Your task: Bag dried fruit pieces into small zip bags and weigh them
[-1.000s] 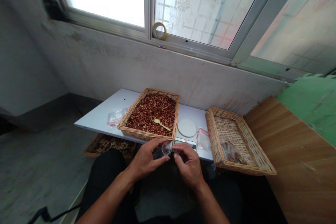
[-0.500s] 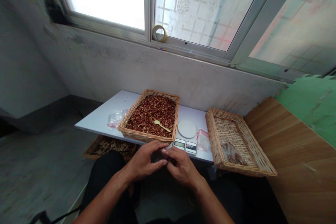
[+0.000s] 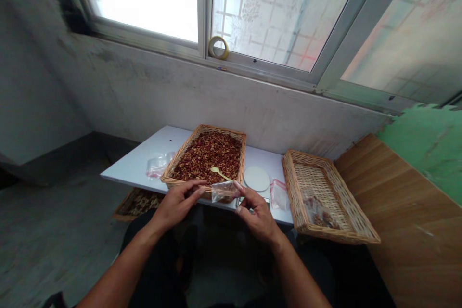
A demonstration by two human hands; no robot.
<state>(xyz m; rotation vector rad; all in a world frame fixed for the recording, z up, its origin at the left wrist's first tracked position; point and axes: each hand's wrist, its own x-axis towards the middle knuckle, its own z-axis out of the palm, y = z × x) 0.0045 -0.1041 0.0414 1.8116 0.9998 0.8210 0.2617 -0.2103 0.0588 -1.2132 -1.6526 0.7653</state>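
A small clear plastic bag [image 3: 223, 191] hangs over the near rim of a wicker basket [image 3: 173, 182] filled with reddish-brown dried pieces. My right hand [image 3: 255, 211] pinches the bag's right end between its fingers. Left of the bag, my left hand [image 3: 180, 204] has its fingers stretched out and the thumb apart, with nothing visible in it. On the dried pieces lies a pale yellow spoon [image 3: 218, 172]. Behind my right hand is a white kitchen scale [image 3: 257, 179], its display partly covered by that hand.
Red-edged clear bags [image 3: 279, 195] lie right of the scale, and more clear plastic bags [image 3: 159, 164] lie at the table's left. A second wicker basket [image 3: 328, 173] holds filled bags [image 3: 321, 214]. Another basket [image 3: 135, 202] sits below the white table [image 3: 139, 166].
My hands have moved apart, the left one to the left. The bag, mostly hidden between them before, now shows stretched out from my right hand's fingers.
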